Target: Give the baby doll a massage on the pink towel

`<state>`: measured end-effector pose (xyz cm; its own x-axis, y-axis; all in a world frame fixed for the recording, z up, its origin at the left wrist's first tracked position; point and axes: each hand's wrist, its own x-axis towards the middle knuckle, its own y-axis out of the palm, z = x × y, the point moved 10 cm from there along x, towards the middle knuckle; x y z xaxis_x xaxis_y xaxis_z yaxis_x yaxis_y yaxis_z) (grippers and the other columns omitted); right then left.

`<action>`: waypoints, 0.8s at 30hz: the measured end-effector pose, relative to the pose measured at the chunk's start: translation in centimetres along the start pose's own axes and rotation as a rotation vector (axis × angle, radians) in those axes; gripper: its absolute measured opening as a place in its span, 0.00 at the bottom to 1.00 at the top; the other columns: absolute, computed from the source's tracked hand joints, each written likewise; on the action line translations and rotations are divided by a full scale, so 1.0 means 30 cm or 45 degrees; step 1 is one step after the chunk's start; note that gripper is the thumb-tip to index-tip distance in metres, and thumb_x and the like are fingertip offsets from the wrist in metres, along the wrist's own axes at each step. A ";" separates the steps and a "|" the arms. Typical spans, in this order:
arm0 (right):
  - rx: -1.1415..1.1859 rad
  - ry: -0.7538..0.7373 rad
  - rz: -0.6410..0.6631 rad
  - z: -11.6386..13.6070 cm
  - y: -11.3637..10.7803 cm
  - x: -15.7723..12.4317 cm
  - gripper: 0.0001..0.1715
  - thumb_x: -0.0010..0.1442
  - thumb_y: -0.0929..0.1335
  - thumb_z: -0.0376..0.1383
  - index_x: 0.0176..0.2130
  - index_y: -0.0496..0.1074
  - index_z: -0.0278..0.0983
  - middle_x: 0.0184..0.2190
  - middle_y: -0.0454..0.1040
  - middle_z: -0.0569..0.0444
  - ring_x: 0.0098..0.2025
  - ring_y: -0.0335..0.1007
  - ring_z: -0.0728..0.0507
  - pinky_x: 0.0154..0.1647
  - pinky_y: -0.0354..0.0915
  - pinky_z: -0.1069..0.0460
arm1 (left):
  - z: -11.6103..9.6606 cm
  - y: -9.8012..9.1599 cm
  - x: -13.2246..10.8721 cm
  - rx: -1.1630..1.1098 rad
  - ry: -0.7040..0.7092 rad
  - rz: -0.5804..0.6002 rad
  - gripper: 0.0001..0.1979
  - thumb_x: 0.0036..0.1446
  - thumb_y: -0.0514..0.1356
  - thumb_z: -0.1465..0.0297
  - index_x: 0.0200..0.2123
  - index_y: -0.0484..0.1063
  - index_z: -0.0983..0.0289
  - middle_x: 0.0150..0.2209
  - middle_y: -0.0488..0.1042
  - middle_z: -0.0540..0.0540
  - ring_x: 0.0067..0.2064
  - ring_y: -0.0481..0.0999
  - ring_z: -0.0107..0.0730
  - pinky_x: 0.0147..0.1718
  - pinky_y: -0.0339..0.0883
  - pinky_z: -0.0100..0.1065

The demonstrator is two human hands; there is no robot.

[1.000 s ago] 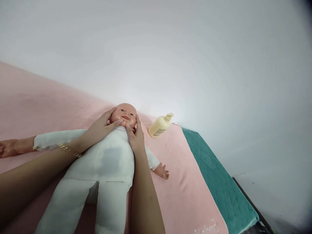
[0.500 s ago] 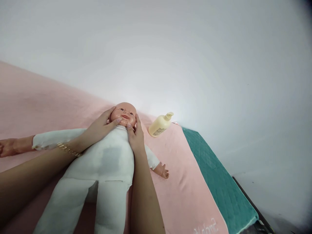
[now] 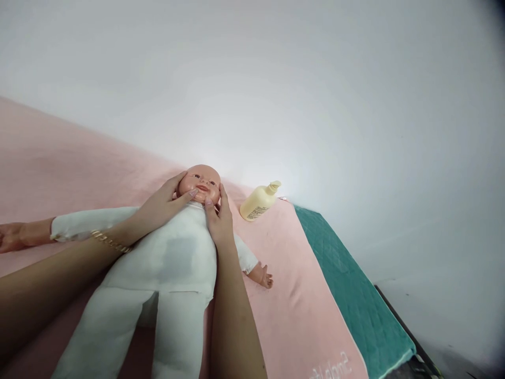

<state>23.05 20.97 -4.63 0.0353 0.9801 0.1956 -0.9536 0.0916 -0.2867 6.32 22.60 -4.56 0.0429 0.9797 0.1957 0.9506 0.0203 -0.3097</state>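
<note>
Baby doll [image 3: 148, 268] with a stuffed white cloth body and smooth plastic head and hands, lying face up left of the frame's centre. Its long axis slants from the plastic head [image 3: 200, 181], near mid-frame, down to the white cloth legs [image 3: 177, 334], which run off the bottom edge toward the person.

Two bare hands cup the head from opposite sides. The left hand [image 3: 165, 202], a gold-coloured link bracelet [image 3: 110, 242] on its wrist, lies along the head's picture-left side; the right hand [image 3: 221, 218] lies along the picture-right side. Fingers rest against the sides of the head and the thumbs sit at the chin, so the head is held between them, neither hand clearly nearer. The rest of the doll extends below the grip, between the forearms, its arms flung out to both sides.

Right of the right hand, apart from it, a pale yellow plastic pump bottle [image 3: 258, 202] stands on a soft pink blanket [image 3: 295, 316]. Beyond, at lower right, lies a green quilted mat [image 3: 347, 268]. A plain pale wall [image 3: 315, 105] fills the upper frame.
</note>
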 end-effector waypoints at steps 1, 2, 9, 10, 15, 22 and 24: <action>-0.001 -0.008 -0.002 0.001 0.000 0.000 0.44 0.63 0.67 0.53 0.70 0.52 0.43 0.69 0.59 0.50 0.67 0.60 0.38 0.66 0.61 0.41 | -0.003 -0.001 -0.002 -0.003 -0.003 -0.001 0.39 0.62 0.56 0.49 0.70 0.54 0.61 0.68 0.59 0.59 0.65 0.65 0.55 0.64 0.61 0.50; -0.001 -0.015 -0.005 0.002 -0.001 0.000 0.44 0.63 0.67 0.53 0.70 0.52 0.44 0.69 0.59 0.50 0.67 0.61 0.38 0.66 0.61 0.41 | -0.011 -0.001 -0.004 -0.010 0.012 0.001 0.38 0.62 0.56 0.49 0.70 0.55 0.59 0.68 0.60 0.58 0.64 0.65 0.55 0.63 0.62 0.50; -0.003 -0.027 -0.001 0.008 0.000 -0.003 0.44 0.63 0.66 0.55 0.71 0.52 0.46 0.69 0.59 0.52 0.66 0.63 0.38 0.66 0.62 0.40 | -0.039 0.000 -0.006 -0.040 0.086 0.012 0.36 0.62 0.56 0.48 0.69 0.58 0.59 0.67 0.62 0.55 0.64 0.65 0.57 0.62 0.62 0.46; -0.003 -0.022 -0.002 0.007 -0.001 -0.003 0.44 0.63 0.66 0.55 0.71 0.52 0.46 0.69 0.59 0.52 0.66 0.63 0.38 0.66 0.62 0.40 | -0.037 0.000 -0.005 -0.045 0.083 0.007 0.36 0.62 0.56 0.48 0.68 0.58 0.59 0.67 0.62 0.56 0.64 0.65 0.57 0.62 0.63 0.46; 0.003 -0.011 0.000 0.005 -0.001 -0.006 0.44 0.63 0.67 0.55 0.71 0.52 0.46 0.69 0.59 0.53 0.67 0.62 0.38 0.66 0.61 0.41 | -0.036 0.001 -0.007 -0.078 0.067 0.006 0.37 0.63 0.56 0.49 0.69 0.57 0.60 0.68 0.61 0.55 0.66 0.63 0.57 0.63 0.62 0.46; 0.014 -0.004 0.002 0.002 0.001 -0.003 0.46 0.62 0.67 0.56 0.71 0.52 0.46 0.69 0.59 0.51 0.67 0.61 0.38 0.65 0.62 0.41 | -0.025 0.001 -0.002 -0.031 0.055 0.007 0.40 0.63 0.55 0.47 0.70 0.54 0.62 0.69 0.58 0.55 0.68 0.59 0.55 0.65 0.59 0.46; 0.014 -0.006 -0.001 0.002 0.001 -0.002 0.46 0.62 0.67 0.57 0.70 0.52 0.46 0.69 0.59 0.51 0.67 0.61 0.38 0.65 0.62 0.41 | -0.023 0.000 -0.001 -0.031 0.058 0.002 0.39 0.63 0.56 0.48 0.70 0.55 0.60 0.69 0.58 0.57 0.67 0.60 0.54 0.64 0.60 0.46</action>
<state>22.98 20.90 -4.59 0.0351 0.9792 0.2001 -0.9567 0.0907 -0.2764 6.54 22.43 -3.94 0.0577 0.9697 0.2374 0.9577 0.0134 -0.2874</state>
